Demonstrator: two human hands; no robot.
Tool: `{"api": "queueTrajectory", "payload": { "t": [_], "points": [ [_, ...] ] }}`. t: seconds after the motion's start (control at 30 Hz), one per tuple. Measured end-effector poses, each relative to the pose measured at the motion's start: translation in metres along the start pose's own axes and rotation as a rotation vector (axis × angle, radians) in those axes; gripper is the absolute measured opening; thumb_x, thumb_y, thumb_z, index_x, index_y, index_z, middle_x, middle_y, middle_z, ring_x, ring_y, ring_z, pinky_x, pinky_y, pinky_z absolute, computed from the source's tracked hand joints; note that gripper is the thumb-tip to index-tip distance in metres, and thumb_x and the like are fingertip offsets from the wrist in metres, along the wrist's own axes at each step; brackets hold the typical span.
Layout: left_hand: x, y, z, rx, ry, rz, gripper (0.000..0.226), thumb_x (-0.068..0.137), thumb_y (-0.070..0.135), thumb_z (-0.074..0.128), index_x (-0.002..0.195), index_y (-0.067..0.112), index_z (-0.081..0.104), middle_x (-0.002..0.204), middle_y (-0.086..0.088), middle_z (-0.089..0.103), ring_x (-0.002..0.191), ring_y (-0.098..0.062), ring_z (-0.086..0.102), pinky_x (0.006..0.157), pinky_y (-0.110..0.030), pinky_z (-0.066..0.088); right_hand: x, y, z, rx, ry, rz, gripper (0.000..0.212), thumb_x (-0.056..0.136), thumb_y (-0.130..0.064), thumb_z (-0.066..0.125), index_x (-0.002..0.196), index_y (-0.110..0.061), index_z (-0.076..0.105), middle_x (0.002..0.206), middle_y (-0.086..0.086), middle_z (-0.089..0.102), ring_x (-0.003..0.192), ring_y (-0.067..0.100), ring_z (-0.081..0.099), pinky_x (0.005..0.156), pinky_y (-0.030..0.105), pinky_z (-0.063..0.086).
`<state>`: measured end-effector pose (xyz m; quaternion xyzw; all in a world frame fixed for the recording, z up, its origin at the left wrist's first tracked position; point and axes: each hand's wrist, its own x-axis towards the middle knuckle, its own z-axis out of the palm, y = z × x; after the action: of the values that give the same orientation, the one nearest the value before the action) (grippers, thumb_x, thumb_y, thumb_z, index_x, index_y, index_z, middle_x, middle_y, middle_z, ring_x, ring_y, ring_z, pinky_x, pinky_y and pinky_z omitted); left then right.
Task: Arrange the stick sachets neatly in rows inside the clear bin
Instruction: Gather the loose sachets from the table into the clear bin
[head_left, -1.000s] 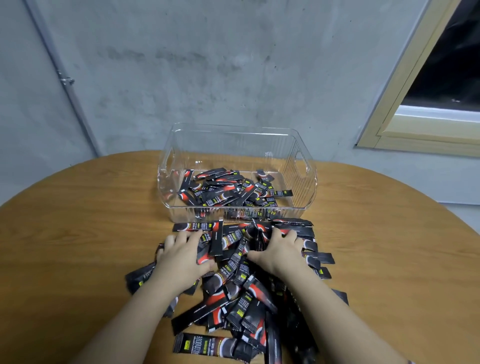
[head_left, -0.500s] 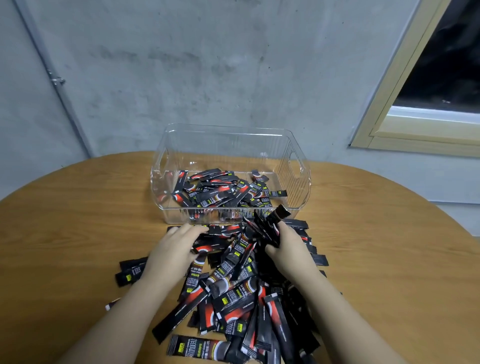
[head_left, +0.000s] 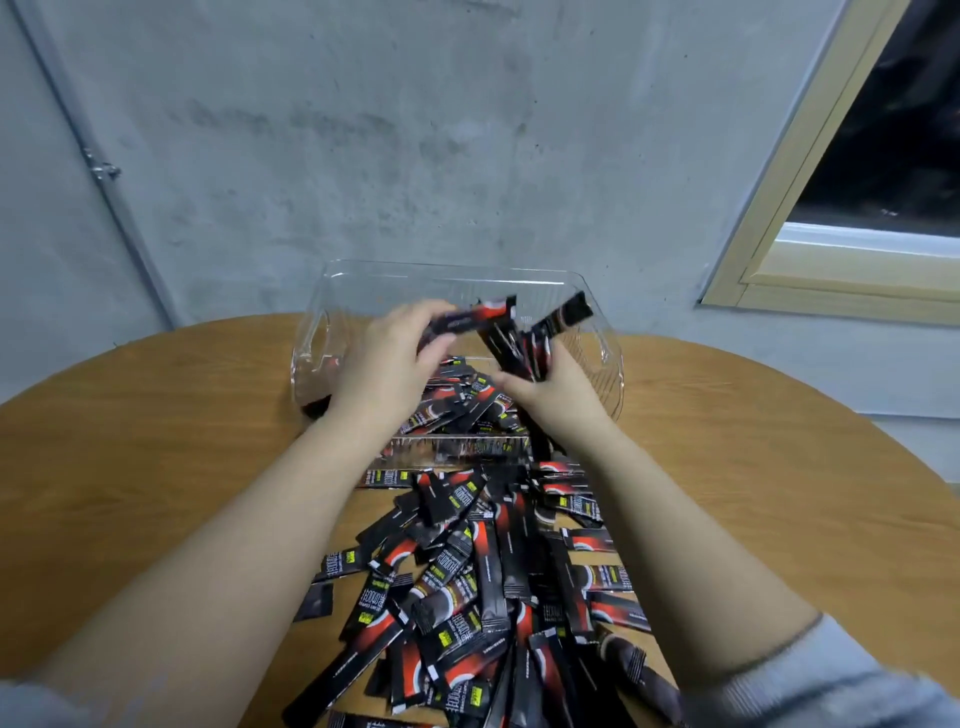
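Both hands have lifted off the table pile and now hover over the clear bin (head_left: 597, 332).

The left hand (head_left: 384, 358) pinches one sachet (head_left: 475, 318); the right hand (head_left: 550, 395) clutches a bundle of sachets (head_left: 540, 338), perhaps four or five. Jumbled sachets (head_left: 457, 400) lie in the bin; a loose pile (head_left: 483, 571) crowds the wooden table (head_left: 156, 467) under both forearms.

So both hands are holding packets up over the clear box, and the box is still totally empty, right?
Not quite. The head view shows the left hand and right hand each holding packets over the clear box, but the box isn't empty: a jumbled pile of packets already lies on its bottom.
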<state>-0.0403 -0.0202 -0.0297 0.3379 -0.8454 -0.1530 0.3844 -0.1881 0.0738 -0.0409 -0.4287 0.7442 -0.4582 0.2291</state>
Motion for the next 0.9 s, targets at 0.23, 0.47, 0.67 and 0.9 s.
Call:
{"api": "queueTrajectory", "payload": {
  "t": [0.23,0.47,0.67,0.9],
  "points": [
    [0.018,-0.023,0.021,-0.035,-0.21,-0.205,0.055,0.094,0.039,0.048,0.144,0.022,0.033,0.139,-0.002,0.044,0.13,-0.021,0.039,0.109,-0.04,0.032,0.009,0.008,0.004,-0.036,-0.062,0.034,0.096,0.079,-0.044,0.073,0.151,-0.016,0.015,0.148,0.004,0.039,0.131,0.022,0.043,0.107,0.042,0.038],
    [-0.082,-0.029,0.002,0.012,-0.446,-0.011,0.045,0.088,0.05,0.049,0.127,0.027,0.053,0.129,0.013,0.049,0.122,-0.003,0.04,0.107,-0.028,0.03,-0.07,0.06,-0.01,-0.225,-0.158,-0.096,0.065,0.08,-0.042,0.071,0.136,-0.024,0.042,0.135,-0.01,0.048,0.127,0.009,0.044,0.108,0.035,0.037],
    [-0.142,-0.03,-0.01,0.097,-0.842,-0.013,0.086,0.059,0.081,0.048,0.137,0.053,0.023,0.14,0.033,0.006,0.132,0.009,-0.004,0.113,-0.032,0.005,-0.128,0.086,-0.022,-0.411,-0.387,-0.138,0.103,0.06,-0.074,0.06,0.147,-0.032,0.021,0.14,-0.022,0.019,0.142,0.006,0.005,0.118,0.041,0.017],
    [-0.184,-0.01,-0.014,0.115,-0.939,0.153,0.098,0.053,0.079,0.057,0.134,0.061,0.003,0.135,0.039,-0.029,0.121,0.016,-0.039,0.1,-0.019,-0.026,-0.179,0.105,-0.034,-0.571,-0.492,-0.184,0.11,0.05,-0.087,0.053,0.138,-0.055,-0.005,0.149,-0.029,-0.016,0.137,0.0,-0.03,0.116,0.042,-0.002]
  ]
}}
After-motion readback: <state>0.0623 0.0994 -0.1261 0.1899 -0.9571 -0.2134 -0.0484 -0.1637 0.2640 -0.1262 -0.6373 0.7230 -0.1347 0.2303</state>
